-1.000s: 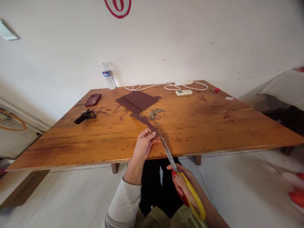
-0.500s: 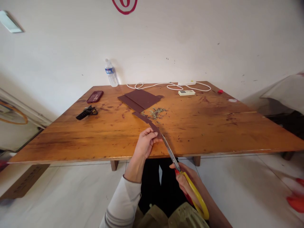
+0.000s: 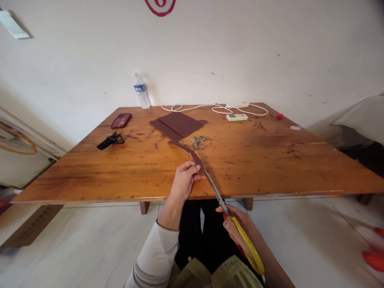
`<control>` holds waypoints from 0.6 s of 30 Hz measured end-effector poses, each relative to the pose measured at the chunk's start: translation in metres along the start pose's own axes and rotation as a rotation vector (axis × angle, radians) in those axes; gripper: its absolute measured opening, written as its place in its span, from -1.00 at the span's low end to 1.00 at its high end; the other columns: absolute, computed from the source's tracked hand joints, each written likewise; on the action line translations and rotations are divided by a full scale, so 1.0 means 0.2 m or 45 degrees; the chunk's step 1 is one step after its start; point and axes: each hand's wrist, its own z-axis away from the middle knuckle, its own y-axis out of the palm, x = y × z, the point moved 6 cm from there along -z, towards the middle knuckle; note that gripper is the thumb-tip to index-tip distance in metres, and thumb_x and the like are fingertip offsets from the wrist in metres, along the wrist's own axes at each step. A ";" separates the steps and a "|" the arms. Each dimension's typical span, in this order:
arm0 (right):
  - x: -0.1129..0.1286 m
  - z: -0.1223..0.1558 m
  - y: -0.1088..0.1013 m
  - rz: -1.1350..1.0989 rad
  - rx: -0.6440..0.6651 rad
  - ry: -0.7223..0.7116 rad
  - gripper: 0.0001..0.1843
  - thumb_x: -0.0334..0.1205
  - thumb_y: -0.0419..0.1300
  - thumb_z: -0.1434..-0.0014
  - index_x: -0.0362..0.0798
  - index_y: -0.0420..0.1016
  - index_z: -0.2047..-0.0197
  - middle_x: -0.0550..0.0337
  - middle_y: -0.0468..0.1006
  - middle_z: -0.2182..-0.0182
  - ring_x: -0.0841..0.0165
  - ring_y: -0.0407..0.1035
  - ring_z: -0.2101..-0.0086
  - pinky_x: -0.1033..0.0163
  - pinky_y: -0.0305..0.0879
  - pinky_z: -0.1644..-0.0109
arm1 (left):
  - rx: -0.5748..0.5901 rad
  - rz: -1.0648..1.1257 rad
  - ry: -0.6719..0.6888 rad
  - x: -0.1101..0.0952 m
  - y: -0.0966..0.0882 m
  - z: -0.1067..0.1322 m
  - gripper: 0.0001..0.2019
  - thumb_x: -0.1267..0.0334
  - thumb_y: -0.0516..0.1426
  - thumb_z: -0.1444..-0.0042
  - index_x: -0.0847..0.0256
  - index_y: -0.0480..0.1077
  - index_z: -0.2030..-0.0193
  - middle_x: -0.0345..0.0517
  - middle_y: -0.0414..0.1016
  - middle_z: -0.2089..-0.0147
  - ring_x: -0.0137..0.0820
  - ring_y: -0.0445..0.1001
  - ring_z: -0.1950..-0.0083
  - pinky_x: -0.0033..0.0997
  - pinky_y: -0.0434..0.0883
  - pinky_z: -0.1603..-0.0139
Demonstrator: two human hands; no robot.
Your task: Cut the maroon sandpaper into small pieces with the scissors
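Between the thumb and fingers of my left hand (image 3: 186,178) is a narrow dark-brown strip of paper or thin card (image 3: 197,160). My right hand (image 3: 237,225) is wrapped round the yellow and red handles of a long pair of scissors (image 3: 216,195). The blade tips meet the strip's right edge close to my left fingertips, and the blades look nearly closed. Another brown strip (image 3: 180,146) lies just beyond, by a scatter of small clippings (image 3: 198,142). Farther back, brown sheets (image 3: 179,124) rest overlapping on the wooden table (image 3: 135,176).
At the left are a dark-red phone (image 3: 121,121) and a black bunch of keys (image 3: 110,141). A water bottle (image 3: 141,92) stands at the back against the wall. A white cable (image 3: 195,107), a power strip (image 3: 237,105) and a small cream-coloured box (image 3: 237,117) lie along the rear edge.
The scissor blades have drawn closer together at the strip's edge. The held strip has tilted slightly, and both hands have stayed nearly in place. The view has shifted slightly.
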 end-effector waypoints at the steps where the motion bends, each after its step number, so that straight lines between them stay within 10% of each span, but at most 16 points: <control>1: 0.01 0.00 0.00 -0.001 0.001 -0.021 -0.47 0.24 0.32 -0.08 -0.04 0.54 0.11 0.42 0.07 0.60 0.52 -0.12 0.65 0.34 -0.23 0.62 | -0.006 0.005 -0.002 0.00 0.00 0.00 -0.70 0.29 0.42 0.32 0.29 0.37 0.55 -0.27 0.38 0.53 -0.54 0.40 0.52 -0.44 0.56 0.44; 18: 0.04 -0.03 -0.02 0.108 0.012 -0.070 -0.37 0.35 0.28 -0.07 -0.05 0.54 0.09 0.41 0.07 0.60 0.51 -0.15 0.63 0.33 -0.24 0.60 | -0.022 0.046 0.019 0.00 0.00 0.00 -0.69 0.26 0.43 0.29 0.28 0.38 0.53 -0.24 0.43 0.53 -0.51 0.46 0.50 -0.46 0.55 0.40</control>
